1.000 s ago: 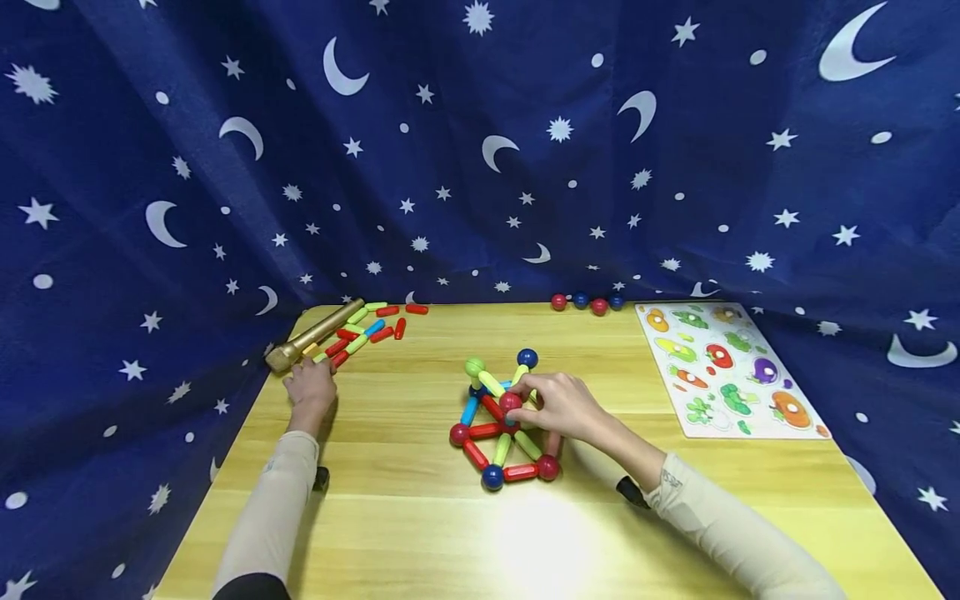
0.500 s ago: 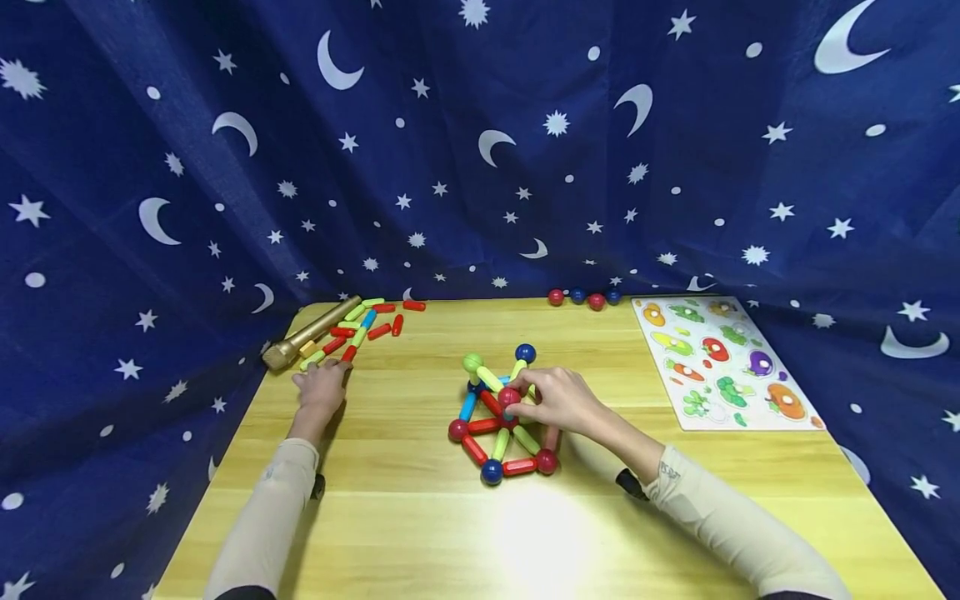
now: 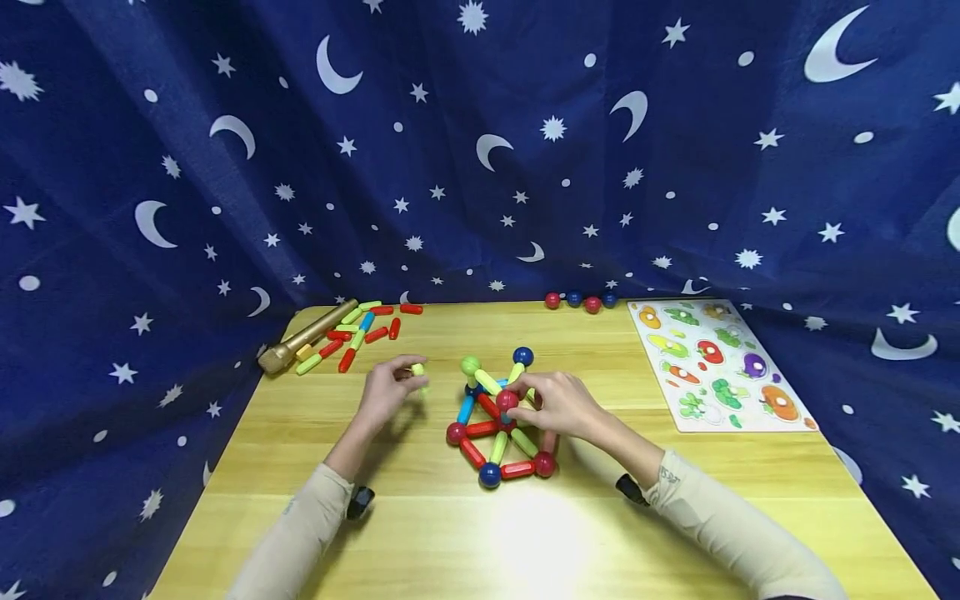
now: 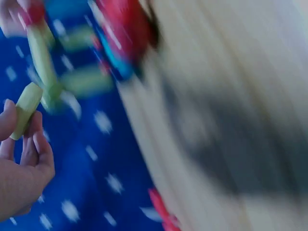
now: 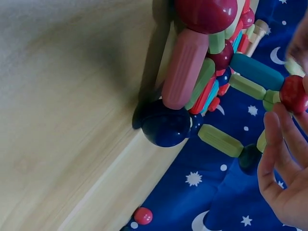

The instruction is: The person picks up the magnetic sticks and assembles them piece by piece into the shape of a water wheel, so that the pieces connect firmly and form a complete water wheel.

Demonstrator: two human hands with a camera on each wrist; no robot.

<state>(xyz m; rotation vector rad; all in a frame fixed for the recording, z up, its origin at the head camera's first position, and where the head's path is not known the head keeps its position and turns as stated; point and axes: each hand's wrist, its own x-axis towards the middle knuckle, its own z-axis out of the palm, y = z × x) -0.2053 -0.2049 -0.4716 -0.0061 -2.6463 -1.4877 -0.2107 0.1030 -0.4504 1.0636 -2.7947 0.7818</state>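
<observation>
My left hand (image 3: 386,390) pinches a yellow-green magnetic rod (image 4: 27,107) between thumb and fingers, held above the table to the left of the structure. My right hand (image 3: 558,404) grips a red ball (image 3: 507,401) at the top of the structure of magnetic rods and balls. Under that ball a blue rod (image 5: 257,70) runs down to a red ball at the centre of the base. Around the base, red rods (image 3: 517,470), blue and yellow-green ones join red and blue balls (image 3: 490,475). A green ball (image 3: 470,365) stands raised at the structure's left back.
Loose red, yellow-green and blue rods (image 3: 347,360) lie at the back left beside a gold microphone (image 3: 306,337). Several red and blue balls (image 3: 592,305) line the back edge. A vegetable puzzle board (image 3: 716,367) lies at the right, before a blue star-patterned curtain (image 3: 480,150).
My left hand has picked a yellow-green rod from the loose pile and carried it right, close to the structure. My right hand keeps its hold on the red ball.
</observation>
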